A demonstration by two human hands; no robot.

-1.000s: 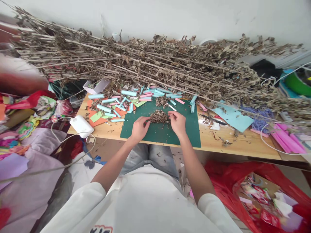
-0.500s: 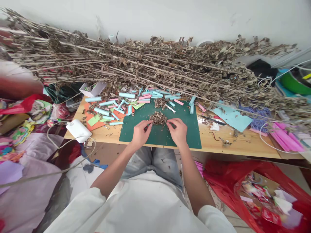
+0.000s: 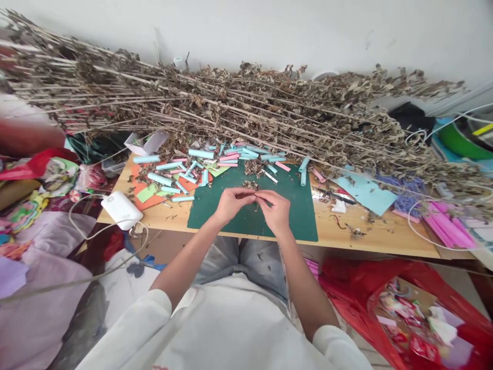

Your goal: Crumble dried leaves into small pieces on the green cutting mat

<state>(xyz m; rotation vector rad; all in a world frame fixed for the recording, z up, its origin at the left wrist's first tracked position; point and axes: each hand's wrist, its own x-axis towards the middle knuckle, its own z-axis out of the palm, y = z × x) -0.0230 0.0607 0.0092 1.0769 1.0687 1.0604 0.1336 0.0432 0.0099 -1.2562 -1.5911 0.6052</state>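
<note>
The left hand (image 3: 232,206) and the right hand (image 3: 276,208) are curving inward over the green mat (image 3: 298,213), their fingertips touching. Whether either is gripping leaf material cannot be told, the contact being hidden. The clump of dried leaves (image 3: 251,185) is lying on the mat at 1 o'clock from the left hand and 10–11 o'clock from the right, its near side being covered. A white strip (image 3: 271,177) is lying at 12 o'clock from the right hand.

left hand (image 3: 232,205) and right hand (image 3: 276,209) brought together, leaf pile (image 3: 251,184) partly hidden
</note>
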